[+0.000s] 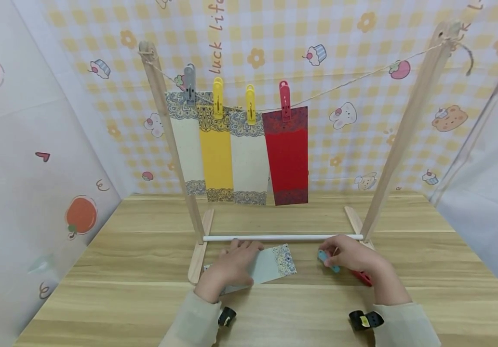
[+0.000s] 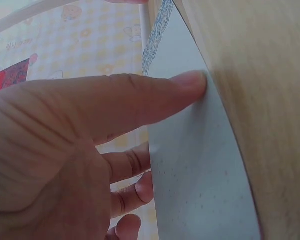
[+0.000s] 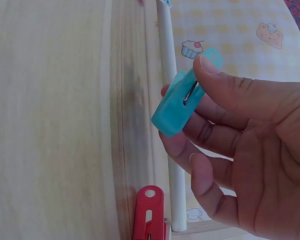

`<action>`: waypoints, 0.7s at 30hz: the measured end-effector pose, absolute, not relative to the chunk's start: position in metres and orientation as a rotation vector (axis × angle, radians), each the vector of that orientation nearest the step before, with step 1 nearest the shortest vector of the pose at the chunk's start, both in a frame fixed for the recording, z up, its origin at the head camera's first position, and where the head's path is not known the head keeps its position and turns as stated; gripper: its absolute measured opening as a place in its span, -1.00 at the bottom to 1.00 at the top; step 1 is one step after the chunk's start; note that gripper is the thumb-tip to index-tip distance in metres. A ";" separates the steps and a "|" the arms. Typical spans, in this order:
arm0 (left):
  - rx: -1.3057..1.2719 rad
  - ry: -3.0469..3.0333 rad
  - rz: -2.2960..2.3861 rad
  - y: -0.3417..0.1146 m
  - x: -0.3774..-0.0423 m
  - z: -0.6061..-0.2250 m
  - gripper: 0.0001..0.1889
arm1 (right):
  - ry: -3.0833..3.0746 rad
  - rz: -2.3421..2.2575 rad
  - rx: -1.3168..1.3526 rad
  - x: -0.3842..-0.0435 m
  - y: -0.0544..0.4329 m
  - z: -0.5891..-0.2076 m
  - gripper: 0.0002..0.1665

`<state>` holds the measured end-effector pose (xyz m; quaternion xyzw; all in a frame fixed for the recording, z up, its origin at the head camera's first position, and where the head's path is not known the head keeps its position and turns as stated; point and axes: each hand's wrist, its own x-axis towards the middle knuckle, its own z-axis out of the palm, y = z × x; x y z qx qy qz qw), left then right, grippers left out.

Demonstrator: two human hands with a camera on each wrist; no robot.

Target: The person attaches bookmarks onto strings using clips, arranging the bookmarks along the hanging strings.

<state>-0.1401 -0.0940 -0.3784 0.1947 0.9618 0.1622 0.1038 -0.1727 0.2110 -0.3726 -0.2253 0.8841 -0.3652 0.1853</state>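
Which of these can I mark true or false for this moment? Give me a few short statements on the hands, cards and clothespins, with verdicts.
1. The right hand holds a teal clothespin. True.
2. The left hand holds a clothespin. False: its thumb touches a pale card.
3. Four hanging cards form a row. True.
4. Both yellow clothespins hold yellow cards. False: one holds a pale hanging card.
5. A red clothespin lies near the right hand. True.
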 end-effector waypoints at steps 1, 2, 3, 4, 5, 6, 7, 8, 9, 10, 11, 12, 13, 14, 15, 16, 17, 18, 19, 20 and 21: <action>0.573 2.836 0.485 -0.094 -0.140 -0.379 -0.15 | 2.493 -1.029 -0.636 -0.173 0.211 -0.372 -0.62; 0.572 2.834 0.495 -0.094 -0.141 -0.378 -0.15 | 2.495 -1.029 -0.637 -0.173 0.211 -0.372 -0.63; 0.571 2.830 0.503 -0.094 -0.141 -0.379 -0.14 | 2.494 -1.033 -0.638 -0.173 0.211 -0.372 -0.65; 0.572 2.826 0.510 -0.095 -0.141 -0.379 -0.14 | 2.492 -1.038 -0.638 -0.173 0.212 -0.372 -0.66; 0.573 2.821 0.521 -0.096 -0.141 -0.379 -0.14 | 2.493 -1.038 -0.644 -0.173 0.212 -0.372 -0.67; 0.575 2.813 0.532 -0.097 -0.142 -0.379 -0.14 | 2.494 -1.038 -0.651 -0.173 0.212 -0.372 -0.67; 0.577 2.803 0.548 -0.097 -0.142 -0.378 -0.14 | 2.495 -1.039 -0.655 -0.173 0.213 -0.372 -0.68; 0.582 2.791 0.564 -0.098 -0.142 -0.378 -0.14 | 2.494 -1.041 -0.657 -0.174 0.213 -0.373 -0.69; 0.587 2.780 0.581 -0.099 -0.143 -0.378 -0.15 | 2.494 -1.044 -0.658 -0.174 0.213 -0.373 -0.69; 0.597 2.766 0.606 -0.100 -0.143 -0.378 -0.17 | 2.494 -1.047 -0.656 -0.174 0.214 -0.374 -0.69; 0.609 2.748 0.639 -0.101 -0.144 -0.377 -0.20 | 2.492 -1.051 -0.656 -0.175 0.214 -0.374 -0.70; 0.620 2.728 0.670 -0.102 -0.144 -0.377 -0.23 | 2.488 -1.061 -0.646 -0.175 0.214 -0.374 -0.70; 0.632 2.708 0.699 -0.102 -0.145 -0.377 -0.26 | 2.483 -1.070 -0.638 -0.175 0.214 -0.374 -0.70; 0.648 2.692 0.723 -0.103 -0.146 -0.376 -0.29 | 2.480 -1.078 -0.630 -0.175 0.214 -0.375 -0.70; 0.662 2.673 0.748 -0.103 -0.146 -0.376 -0.34 | 2.479 -1.084 -0.625 -0.175 0.214 -0.374 -0.71; 0.677 2.656 0.770 -0.103 -0.147 -0.375 -0.38 | 2.477 -1.092 -0.620 -0.176 0.214 -0.375 -0.71; 0.687 2.644 0.782 -0.103 -0.147 -0.375 -0.44 | 2.475 -1.097 -0.615 -0.176 0.214 -0.375 -0.71; 0.695 2.635 0.786 -0.104 -0.148 -0.374 -0.49 | 2.477 -1.103 -0.606 -0.176 0.214 -0.375 -0.71; 0.705 2.632 0.786 -0.104 -0.148 -0.374 -0.53 | 2.478 -1.109 -0.602 -0.176 0.214 -0.375 -0.69; 0.712 2.629 0.786 -0.104 -0.149 -0.373 -0.57 | 2.482 -1.114 -0.595 -0.176 0.214 -0.375 -0.67; 0.719 2.627 0.785 -0.104 -0.149 -0.373 -0.61 | 2.484 -1.119 -0.592 -0.176 0.214 -0.375 -0.64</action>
